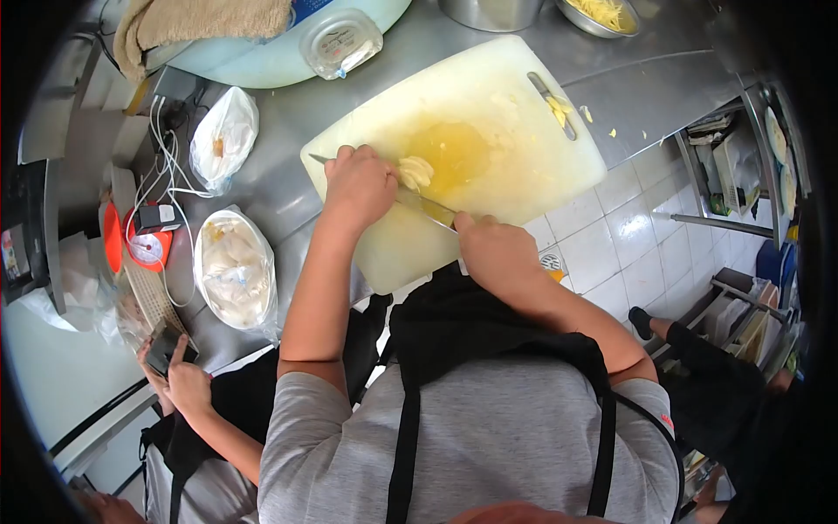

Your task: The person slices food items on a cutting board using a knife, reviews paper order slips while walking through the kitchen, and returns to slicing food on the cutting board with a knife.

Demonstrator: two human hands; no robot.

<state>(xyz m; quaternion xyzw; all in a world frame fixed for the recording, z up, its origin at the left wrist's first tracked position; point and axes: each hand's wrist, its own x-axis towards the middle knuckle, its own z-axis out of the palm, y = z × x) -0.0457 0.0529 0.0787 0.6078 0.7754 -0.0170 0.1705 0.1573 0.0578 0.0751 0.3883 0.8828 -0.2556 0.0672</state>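
Note:
A knife (423,204) lies low across a white cutting board (489,96). My right hand (502,258) is closed round its handle end, at the board's near edge. Near the board's left edge, my left hand (360,185) has its fingers curled over the blade by the tip; whether it holds anything beneath them is hidden. Pale yellow slices (415,173) rest against the blade, just right of my left hand. A wet yellow patch (449,157) spreads over the middle of the board. Thin yellow pieces (559,110) lie at the board's handle slot.
Two bagged containers (234,271) (224,138) stand left of the board. A clear lidded tub (340,44), a metal pot (493,10) and a bowl of yellow shreds (602,13) are beyond it. A co-worker's hands (188,382) hold a phone at lower left; another person is at right.

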